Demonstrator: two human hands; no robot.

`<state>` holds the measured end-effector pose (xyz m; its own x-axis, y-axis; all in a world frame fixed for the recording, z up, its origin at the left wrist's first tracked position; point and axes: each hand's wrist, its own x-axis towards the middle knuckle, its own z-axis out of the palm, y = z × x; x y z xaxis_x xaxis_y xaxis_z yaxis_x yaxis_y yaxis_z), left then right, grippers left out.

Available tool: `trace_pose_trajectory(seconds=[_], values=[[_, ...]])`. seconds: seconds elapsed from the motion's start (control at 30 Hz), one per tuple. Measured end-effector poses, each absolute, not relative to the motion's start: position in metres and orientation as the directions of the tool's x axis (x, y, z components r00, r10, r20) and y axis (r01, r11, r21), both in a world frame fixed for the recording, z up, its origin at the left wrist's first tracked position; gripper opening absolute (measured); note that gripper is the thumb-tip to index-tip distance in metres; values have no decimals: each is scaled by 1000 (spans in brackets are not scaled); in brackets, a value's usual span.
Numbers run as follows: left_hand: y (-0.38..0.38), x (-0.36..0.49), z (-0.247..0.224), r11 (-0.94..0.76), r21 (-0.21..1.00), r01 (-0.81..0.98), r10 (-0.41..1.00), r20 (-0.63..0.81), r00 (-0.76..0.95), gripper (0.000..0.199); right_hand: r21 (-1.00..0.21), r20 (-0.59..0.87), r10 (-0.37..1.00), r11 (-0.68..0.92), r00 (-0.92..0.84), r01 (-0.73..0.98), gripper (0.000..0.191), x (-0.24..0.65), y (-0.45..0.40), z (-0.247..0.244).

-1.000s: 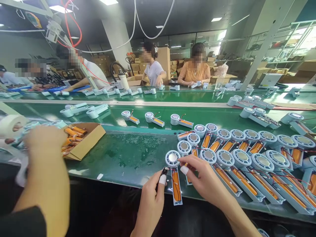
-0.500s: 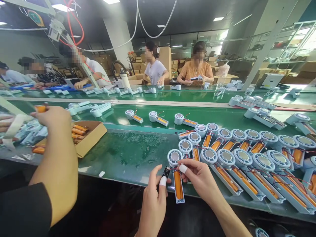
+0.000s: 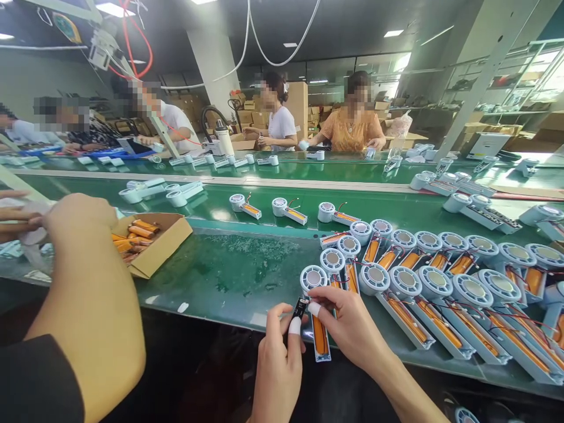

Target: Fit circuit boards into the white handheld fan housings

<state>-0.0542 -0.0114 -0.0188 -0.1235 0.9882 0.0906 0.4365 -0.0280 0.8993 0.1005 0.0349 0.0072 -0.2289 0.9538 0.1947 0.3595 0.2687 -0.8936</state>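
My left hand [image 3: 282, 352] pinches a small black circuit board [image 3: 300, 309] between finger and a thumb with a white finger cot. At the board's upper end, my right hand [image 3: 348, 320], its thumb also in a white cot, pinches a small wire connector [image 3: 307, 301], partly hidden by the fingers. Just behind both hands lies a light blue fan-like housing [image 3: 314, 277] with a round silver centre. Its open handle holds an orange battery [image 3: 321, 333] and points towards me, over the bench edge.
Rows of similar housings [image 3: 434, 281] fill the right side. Several more lie on the green belt [image 3: 211, 202]. At left stands a cardboard box [image 3: 165, 247] of orange batteries, beside a co-worker's arm [image 3: 88, 305]. Other people sit across the line.
My right hand has moved left, bringing the connector to the end of the board. The co-worker's hand at left has lowered, and its orange battery no longer shows.
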Motion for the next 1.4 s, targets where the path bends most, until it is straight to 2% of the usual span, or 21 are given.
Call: trace_pose_trajectory(seconds=[0.3,0.43,0.6,0.73,0.87,0.97,1.03,1.17,1.23,1.3,1.4], values=[[-11,-52,-18,-56,884,464,983,130,-130,31,-751,295,920,390,-258,533,19,98,36,5],[-11,-51,-18,-123,855,504,963,225,-146,31,-621,378,885,460,-272,635,18,97,33,2],[-10,-52,-22,-169,803,572,936,313,-163,31,-451,417,818,565,-397,691,19,96,28,5],[-8,-53,-19,-157,848,506,948,273,-163,31,-500,410,829,553,-381,666,18,98,28,6],[-5,-51,-10,-58,942,330,972,128,-197,28,-576,368,856,517,-363,634,18,101,30,6],[-5,-49,-7,-12,962,272,976,71,-206,27,-571,351,870,492,-346,657,19,102,30,5],[-6,-49,-10,-38,947,318,975,105,-196,27,-536,355,868,494,-348,684,20,101,30,5],[-10,-51,-19,-195,834,516,932,321,-167,30,-430,365,844,527,-393,733,22,98,28,7],[-11,-53,-20,-254,777,575,908,396,-134,31,-424,361,837,539,-410,728,23,98,29,8],[-10,-56,-18,-266,771,579,916,389,-98,32,-493,343,846,533,-409,688,22,100,32,8],[-7,-63,-11,-226,810,541,951,303,-57,33,-649,314,855,511,-413,564,20,107,40,8]])
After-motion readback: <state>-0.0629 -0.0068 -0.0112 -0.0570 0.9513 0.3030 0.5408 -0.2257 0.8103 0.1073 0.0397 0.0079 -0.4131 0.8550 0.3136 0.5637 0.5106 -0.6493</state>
